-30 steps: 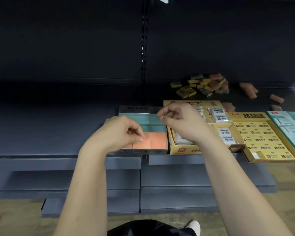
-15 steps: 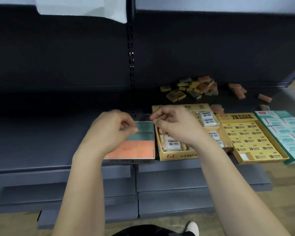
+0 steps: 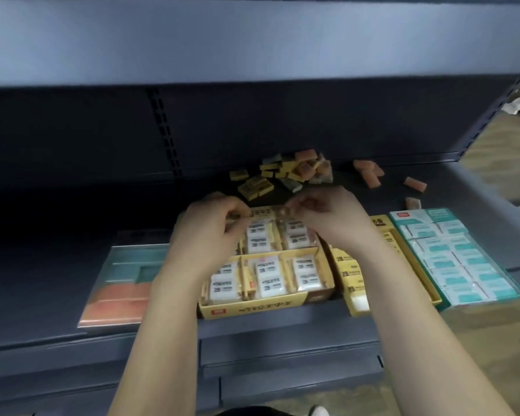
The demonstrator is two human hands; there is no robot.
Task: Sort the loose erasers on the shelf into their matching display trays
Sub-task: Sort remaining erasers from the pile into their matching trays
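Over the yellow tray (image 3: 252, 307), at its back cells, left hand (image 3: 210, 235) and right hand (image 3: 327, 217) curl fingers toward each other; blur hides whether they pinch anything. Loose erasers (image 3: 291, 172) lie heaped behind on the shelf (image 3: 42, 280). A hasty reach may scatter them or misfile one.

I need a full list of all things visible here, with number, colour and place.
shelf: one, dark grey, whole width.
flat tray: one, teal and orange erasers, front left.
compartment tray: one, yellow, white erasers, front centre.
second yellow tray: one, partly behind right forearm.
teal tray: one, teal-white, front right.
loose erasers: pile, yellow, orange, grey, back centre.
orange erasers: several loose, back right.
left hand: one, fingers curled, above compartment tray.
right hand: one, fingers curled, beside it.
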